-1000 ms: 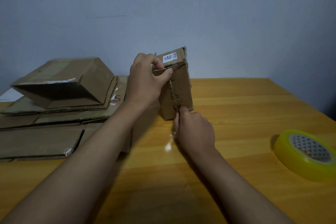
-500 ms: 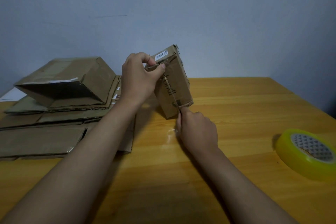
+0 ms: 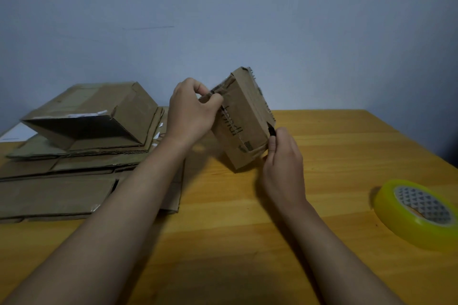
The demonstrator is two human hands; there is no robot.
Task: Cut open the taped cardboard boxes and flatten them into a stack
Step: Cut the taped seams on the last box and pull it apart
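A small brown cardboard box (image 3: 244,119) with black printed letters stands tilted on one corner on the wooden table (image 3: 247,218). My left hand (image 3: 192,111) grips its upper left edge, thumb over the top flap. My right hand (image 3: 282,156) is at the box's lower right side, fingers curled round a thin dark cutter (image 3: 271,131) whose tip touches the box's right edge. A stack of flattened cardboard (image 3: 62,178) lies at the left, and on it sits a half-collapsed larger box (image 3: 94,116).
A yellow roll of tape (image 3: 418,210) lies flat near the table's right edge. A white sheet (image 3: 14,134) shows behind the stack at the far left. A plain wall runs behind the table.
The small box has tipped further to the left under my left hand. My right hand moved from the front seam at the bottom round to the box's right edge.
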